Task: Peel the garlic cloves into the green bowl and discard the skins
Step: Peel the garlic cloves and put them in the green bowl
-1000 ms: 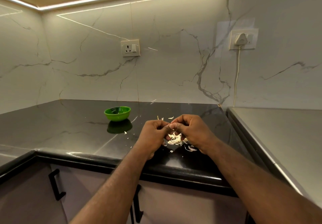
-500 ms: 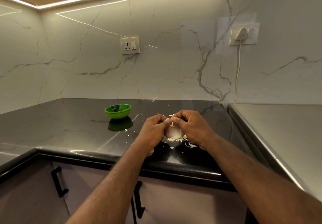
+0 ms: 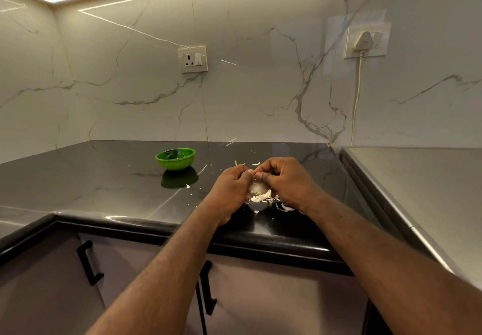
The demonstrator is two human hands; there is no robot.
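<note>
My left hand (image 3: 232, 187) and my right hand (image 3: 285, 181) meet above the black counter, thumbs and fingertips pinched together on a pale garlic piece (image 3: 258, 187) held between them. Most of the garlic is hidden by my fingers. A pile of white garlic skins (image 3: 262, 199) lies on the counter right under my hands, with more flakes (image 3: 285, 207) just to the right. The small green bowl (image 3: 175, 158) stands on the counter to the left and farther back, apart from both hands; what it holds I cannot make out.
Loose skin scraps (image 3: 188, 186) dot the black counter (image 3: 104, 178) near the bowl. A steel surface (image 3: 422, 178) adjoins on the right. Marble wall behind carries a socket (image 3: 193, 59) and a plugged charger (image 3: 363, 41) with a hanging cable. Cabinet handles (image 3: 87, 261) sit below the counter edge.
Both hands have stayed pinched together over the skin pile, lifting slightly; a larger pale garlic piece now shows between the fingers. The bowl has not moved.
</note>
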